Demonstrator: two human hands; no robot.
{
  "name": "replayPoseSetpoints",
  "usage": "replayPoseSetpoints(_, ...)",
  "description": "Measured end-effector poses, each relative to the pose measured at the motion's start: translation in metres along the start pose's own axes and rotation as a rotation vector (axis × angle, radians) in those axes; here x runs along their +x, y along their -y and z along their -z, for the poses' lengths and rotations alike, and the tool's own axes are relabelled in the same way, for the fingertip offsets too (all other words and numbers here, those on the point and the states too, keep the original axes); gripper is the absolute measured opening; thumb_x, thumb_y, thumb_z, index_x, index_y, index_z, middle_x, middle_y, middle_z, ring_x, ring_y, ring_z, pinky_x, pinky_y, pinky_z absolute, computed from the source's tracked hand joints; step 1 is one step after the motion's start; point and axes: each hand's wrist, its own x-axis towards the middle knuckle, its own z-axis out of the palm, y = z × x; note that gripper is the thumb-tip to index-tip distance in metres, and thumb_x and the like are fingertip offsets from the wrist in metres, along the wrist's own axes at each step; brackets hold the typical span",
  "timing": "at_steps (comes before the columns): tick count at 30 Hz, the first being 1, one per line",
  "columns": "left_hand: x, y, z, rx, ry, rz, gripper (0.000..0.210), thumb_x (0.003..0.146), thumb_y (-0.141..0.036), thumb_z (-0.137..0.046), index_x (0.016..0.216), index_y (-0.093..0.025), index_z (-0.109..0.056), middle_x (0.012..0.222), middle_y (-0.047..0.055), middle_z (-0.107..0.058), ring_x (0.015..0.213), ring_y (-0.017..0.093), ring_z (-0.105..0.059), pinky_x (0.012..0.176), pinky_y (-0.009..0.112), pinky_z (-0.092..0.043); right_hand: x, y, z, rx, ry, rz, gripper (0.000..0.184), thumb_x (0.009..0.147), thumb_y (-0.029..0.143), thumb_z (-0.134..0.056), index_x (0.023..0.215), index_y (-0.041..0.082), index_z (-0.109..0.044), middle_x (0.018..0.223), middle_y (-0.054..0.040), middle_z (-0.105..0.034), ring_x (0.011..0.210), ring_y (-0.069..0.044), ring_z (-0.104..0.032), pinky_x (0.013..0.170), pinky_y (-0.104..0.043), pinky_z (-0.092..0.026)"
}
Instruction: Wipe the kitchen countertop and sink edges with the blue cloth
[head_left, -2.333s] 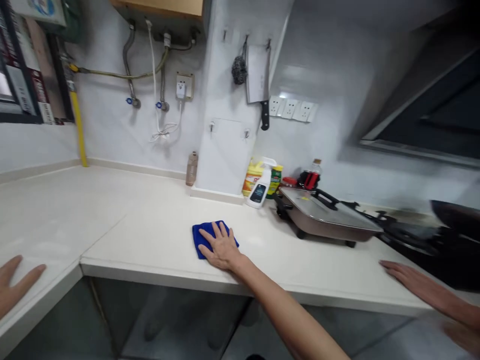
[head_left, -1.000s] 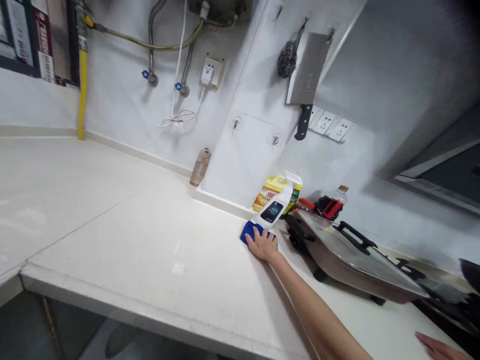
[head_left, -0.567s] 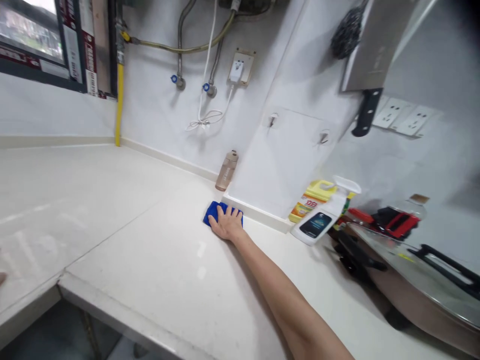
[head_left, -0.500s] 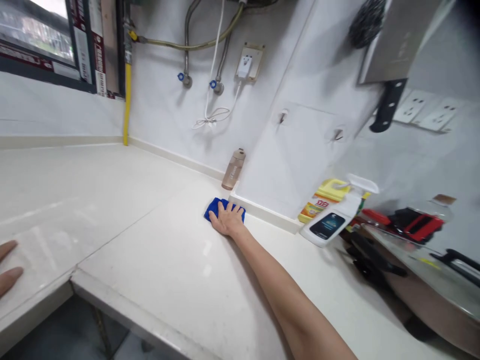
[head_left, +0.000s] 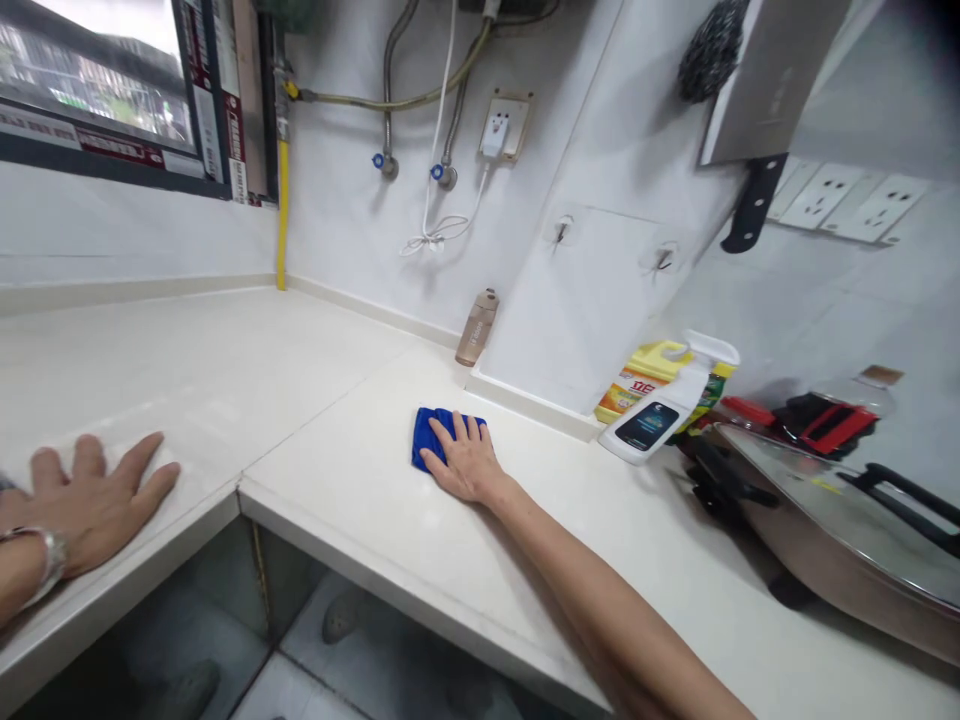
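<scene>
My right hand (head_left: 466, 460) holds a folded blue cloth (head_left: 424, 438) down against the pale countertop (head_left: 337, 480), its fingers spread over the cloth. Part of the cloth is covered by the hand. My left hand (head_left: 97, 505), with a bracelet at the wrist, rests flat and open on the left stretch of counter near the front edge, holding nothing. Beyond the cloth, a brownish see-through water bottle (head_left: 477, 328) stands in the corner by the wall.
On the right stand a white spray bottle (head_left: 652, 415), a yellow jug (head_left: 634, 385) and a large lidded pan (head_left: 840, 540). A cleaver (head_left: 772, 100) and a scouring ball (head_left: 712, 55) hang above. A yellow pipe (head_left: 283, 215) meets the counter's back edge.
My right hand and the blue cloth have moved away from the wall's corner, toward the counter's front. More of my left hand has come into view. The camera's view has shifted.
</scene>
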Motion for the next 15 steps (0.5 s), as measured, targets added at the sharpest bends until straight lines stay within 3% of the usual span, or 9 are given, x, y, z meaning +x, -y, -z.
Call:
replayPoseSetpoints(3, -0.012, -0.014, 0.019, 0.007, 0.075, 0.054, 0.082, 0.086, -0.068, -0.003, 0.157, -0.030, -0.017, 0.149, 0.020, -0.026, 0.135, 0.049, -0.028, 0.103, 0.061, -0.033, -0.048, 0.014, 0.004, 0.001, -0.034, 0.049, 0.070, 0.098, 0.063, -0.030, 0.158, 0.027, -0.026, 0.163, -0.0164, -0.020, 0.147, -0.042, -0.020, 0.117, -0.056, -0.014)
replayPoseSetpoints(7, -0.013, -0.010, 0.019, -0.017, 0.083, 0.022, 0.080, 0.088, -0.069, -0.007, 0.158, -0.031, -0.016, 0.154, 0.020, -0.020, 0.139, 0.051, -0.022, 0.106, 0.064, -0.030, -0.109, 0.015, 0.005, -0.026, -0.090, 0.081, 0.066, 0.099, 0.062, -0.031, 0.157, 0.029, -0.030, 0.163, -0.0148, -0.023, 0.146, -0.039, -0.024, 0.117, -0.056, -0.020)
replayPoseSetpoints(11, -0.006, -0.002, 0.009, -0.044, 0.054, -0.005, 0.080, 0.087, -0.072, -0.012, 0.157, -0.033, -0.017, 0.155, 0.019, -0.019, 0.140, 0.051, -0.019, 0.107, 0.065, -0.028, -0.164, -0.006, 0.001, -0.102, -0.128, 0.065, 0.062, 0.100, 0.059, -0.032, 0.155, 0.029, -0.034, 0.162, -0.0124, -0.027, 0.145, -0.036, -0.029, 0.116, -0.054, -0.026)
replayPoseSetpoints(15, -0.006, -0.002, 0.008, -0.064, 0.029, -0.010, 0.081, 0.087, -0.074, -0.014, 0.157, -0.032, -0.020, 0.155, 0.019, -0.022, 0.139, 0.051, -0.021, 0.107, 0.066, -0.029, -0.224, -0.044, -0.007, -0.192, -0.199, 0.062, 0.060, 0.101, 0.055, -0.037, 0.155, 0.031, -0.035, 0.161, -0.0097, -0.030, 0.143, -0.033, -0.034, 0.113, -0.051, -0.035)
